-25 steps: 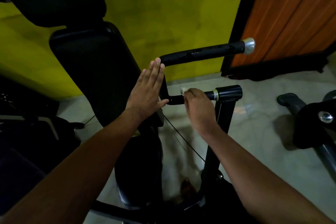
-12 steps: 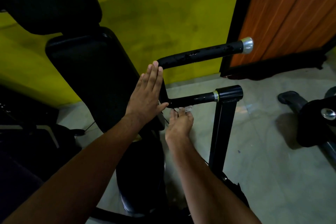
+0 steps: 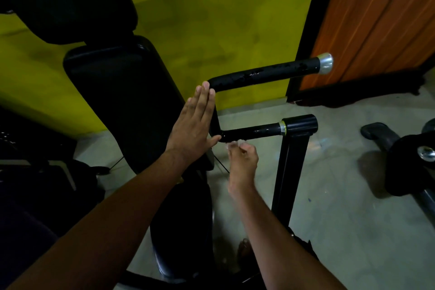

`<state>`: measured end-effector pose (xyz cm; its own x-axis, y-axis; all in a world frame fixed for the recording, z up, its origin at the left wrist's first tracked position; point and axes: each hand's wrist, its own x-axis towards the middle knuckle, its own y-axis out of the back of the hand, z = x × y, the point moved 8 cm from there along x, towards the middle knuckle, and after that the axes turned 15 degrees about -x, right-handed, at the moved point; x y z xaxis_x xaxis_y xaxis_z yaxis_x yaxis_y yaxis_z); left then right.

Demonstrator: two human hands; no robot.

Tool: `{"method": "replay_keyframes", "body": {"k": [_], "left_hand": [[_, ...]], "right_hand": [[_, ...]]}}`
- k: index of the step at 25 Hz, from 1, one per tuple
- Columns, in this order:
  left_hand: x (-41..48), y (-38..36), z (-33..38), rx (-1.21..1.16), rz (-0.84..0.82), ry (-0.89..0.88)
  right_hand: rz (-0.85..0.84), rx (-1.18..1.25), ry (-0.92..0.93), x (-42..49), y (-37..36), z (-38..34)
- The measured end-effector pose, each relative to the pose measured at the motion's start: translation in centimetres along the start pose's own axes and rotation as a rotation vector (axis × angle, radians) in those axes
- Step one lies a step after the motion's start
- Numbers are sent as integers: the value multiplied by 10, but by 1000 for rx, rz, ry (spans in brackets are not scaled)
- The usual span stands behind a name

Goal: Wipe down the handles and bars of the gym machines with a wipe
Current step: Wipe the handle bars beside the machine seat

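The right hand [image 3: 242,162] pinches a white wipe [image 3: 237,142] in curled fingers against the underside of the lower black bar [image 3: 254,130], near its bend. The left hand [image 3: 193,129], fingers straight and together, presses flat against the upright section below the upper handle [image 3: 266,75].

The right hand [image 3: 242,162] has left the top of the short lower black metal bar [image 3: 256,130], where it lay curled over a second ago. It now sits beneath the bar with its fingers pointing up. The small white crumpled wipe [image 3: 237,142] it pinches now meets the bar's underside near the bend. The bar's upper face now shows uncovered, and the forearm no longer crosses the black upright post [image 3: 292,172].
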<state>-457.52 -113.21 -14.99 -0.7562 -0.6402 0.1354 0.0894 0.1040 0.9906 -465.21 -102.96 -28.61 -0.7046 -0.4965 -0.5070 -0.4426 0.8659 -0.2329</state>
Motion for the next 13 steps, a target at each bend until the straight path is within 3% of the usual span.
{"method": "replay_keyframes", "body": {"k": [3, 6, 13], "left_hand": [[0, 0, 0, -25, 2, 0], [0, 1, -1, -30, 9, -1], [0, 1, 0, 10, 1, 8]], "right_hand": [[156, -786, 719, -17, -8, -53], [26, -1290, 1178, -25, -35, -66], [-229, -1719, 1243, -19, -53, -76]]}}
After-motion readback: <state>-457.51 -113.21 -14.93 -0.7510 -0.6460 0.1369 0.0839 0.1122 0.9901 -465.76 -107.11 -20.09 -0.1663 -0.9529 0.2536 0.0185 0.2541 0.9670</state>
